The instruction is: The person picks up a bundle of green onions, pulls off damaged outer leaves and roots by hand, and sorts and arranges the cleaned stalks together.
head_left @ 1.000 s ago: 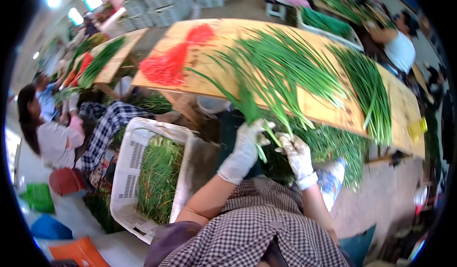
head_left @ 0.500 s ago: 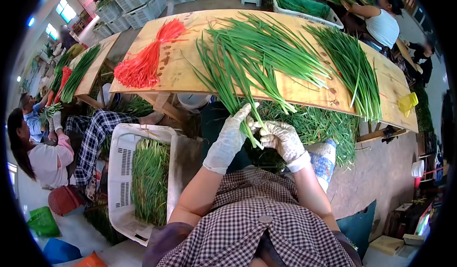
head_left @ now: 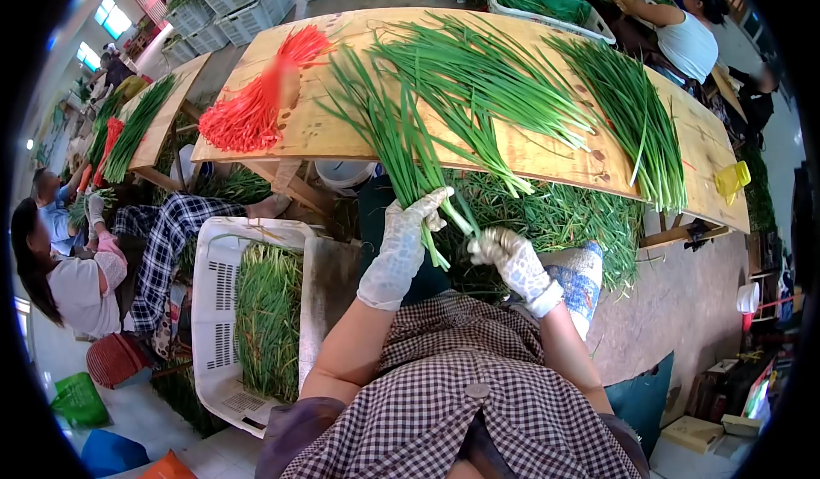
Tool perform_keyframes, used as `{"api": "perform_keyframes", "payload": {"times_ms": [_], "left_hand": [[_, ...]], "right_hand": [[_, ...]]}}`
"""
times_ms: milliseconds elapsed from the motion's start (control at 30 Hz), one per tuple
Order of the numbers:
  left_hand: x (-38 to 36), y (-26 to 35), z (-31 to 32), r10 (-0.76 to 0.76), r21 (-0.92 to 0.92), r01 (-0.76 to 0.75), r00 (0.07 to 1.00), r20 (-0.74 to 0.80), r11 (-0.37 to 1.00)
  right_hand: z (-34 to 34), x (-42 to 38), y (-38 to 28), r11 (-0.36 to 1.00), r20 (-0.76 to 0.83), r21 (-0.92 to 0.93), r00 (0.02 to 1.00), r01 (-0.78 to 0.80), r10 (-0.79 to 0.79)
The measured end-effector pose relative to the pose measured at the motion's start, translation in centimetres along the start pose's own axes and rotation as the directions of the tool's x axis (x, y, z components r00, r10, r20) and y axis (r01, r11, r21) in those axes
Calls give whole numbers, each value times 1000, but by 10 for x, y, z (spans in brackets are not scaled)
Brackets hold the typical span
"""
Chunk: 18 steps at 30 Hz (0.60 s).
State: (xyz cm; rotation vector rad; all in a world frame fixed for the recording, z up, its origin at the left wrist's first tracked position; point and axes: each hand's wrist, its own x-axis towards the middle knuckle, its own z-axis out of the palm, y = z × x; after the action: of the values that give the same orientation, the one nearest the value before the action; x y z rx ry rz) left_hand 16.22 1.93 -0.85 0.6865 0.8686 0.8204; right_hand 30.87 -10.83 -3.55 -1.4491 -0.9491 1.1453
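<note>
At far left a seated person [head_left: 81, 287] in a pale top and checked trousers faces a smaller bench. Next comes a white plastic crate [head_left: 212, 287] with holes in its sides, holding a bed of green leaves [head_left: 269, 325]. Beyond it, on the left end of the wooden tabletop [head_left: 709, 159], lies a bundle of red strips [head_left: 243, 120].

The gloved left hand [head_left: 401, 244] is closed around a bunch of long green stalks [head_left: 384, 133] just off the near edge of the tabletop; the pale ends point down toward the person, and the leaves fan out over the wood. Just beside it, the gloved right hand [head_left: 512, 264] has its fingers drawn together, apparently pinching a thin leaf [head_left: 462, 210], though blur makes this uncertain.

Behind the hands, loose stalks [head_left: 504, 82] spread across the tabletop, with a heap of greens [head_left: 589, 223] below its edge. Farther right lie a darker bundle [head_left: 636, 125] and a yellow container [head_left: 731, 180].
</note>
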Motion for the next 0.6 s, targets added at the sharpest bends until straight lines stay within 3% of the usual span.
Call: {"api": "perform_keyframes", "payload": {"times_ms": [33,67,133,167,267,333,467,533,567,600], "left_hand": [[-1,2,-1,24,-41,-22,999,37,999],[-2,4,-1,48,-83,-42,996,75,996],[-5,11,2,48,-84,-40,994,93,996],[-8,14,7,80,-86,-70,989,125,994],[-13,14,13,99,-104,-81,977,188,991],[-10,8,17,77,-33,-73,986,149,997],[-13,-2,16,9,43,-14,993,118,999],[-19,0,20,-14,40,11,997,82,999],[-17,-4,14,-33,-47,40,989,141,998],[-15,-9,10,-48,-130,75,978,201,989]], "right_hand": [[-12,-7,12,984,89,-172,994,-50,66],[-26,-11,25,762,154,-647,980,4,125],[-41,-20,33,237,335,-932,902,275,273],[-48,-16,75,575,115,-815,992,65,50],[-19,-25,-14,840,-274,-542,944,6,-184],[-13,-19,-42,901,-308,-407,906,150,-290],[8,-6,-47,851,-164,-438,906,288,-391],[17,-1,-42,982,-228,-164,966,89,-125],[16,2,-38,988,-182,149,983,36,-8],[15,0,-45,955,-127,296,990,-19,59]]}}
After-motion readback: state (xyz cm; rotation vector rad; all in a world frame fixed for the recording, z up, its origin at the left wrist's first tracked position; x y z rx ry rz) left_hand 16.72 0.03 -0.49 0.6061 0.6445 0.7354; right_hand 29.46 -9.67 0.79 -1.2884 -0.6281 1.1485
